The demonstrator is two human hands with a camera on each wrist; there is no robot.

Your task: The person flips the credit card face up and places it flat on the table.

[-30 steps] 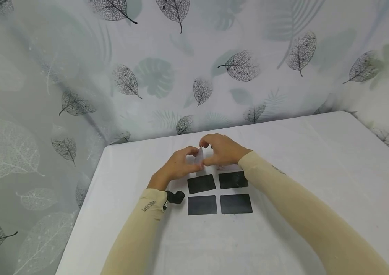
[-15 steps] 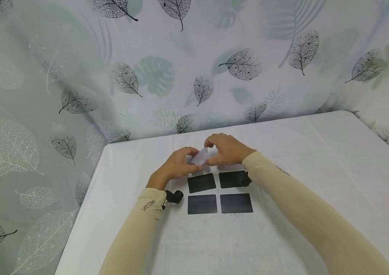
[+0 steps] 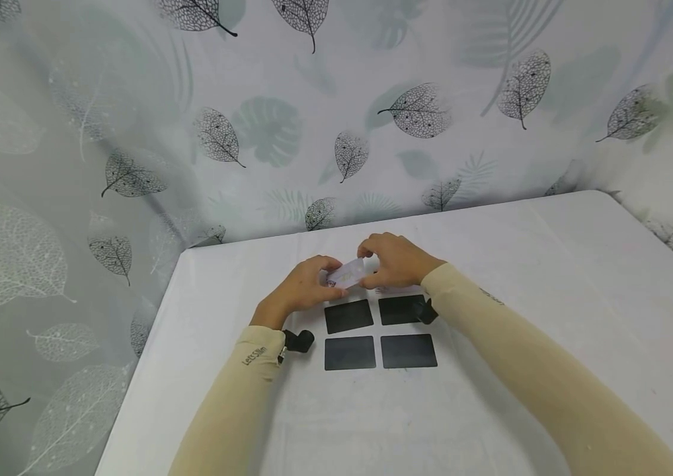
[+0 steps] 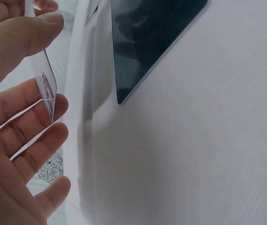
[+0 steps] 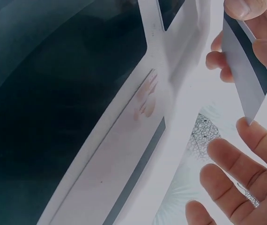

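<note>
Head view: The left hand (image 3: 303,284) and right hand (image 3: 397,261) both grip a pale card (image 3: 345,274), fingers and thumbs on its left and right ends, tilted above the far part of the white table (image 3: 521,264). Just nearer lie four dark cards in two rows: far-left (image 3: 349,317), far-right (image 3: 396,310), near-left (image 3: 350,353) and near-right (image 3: 409,351), with narrow gaps between them. The table's far edge runs behind the hands, near a leaf-print curtain (image 3: 277,132); white surface stretches widely to the right, less to the left.

Left wrist view: The left thumb lies over the raised card, which shows nearly edge-on against the fingers. One dark card's corner sits well apart.

Right wrist view: The right forefinger touches the card's lower corner; a dark stripe crosses its back. A second pale card (image 5: 114,161) lies flat, just beyond a dark card's edge.
</note>
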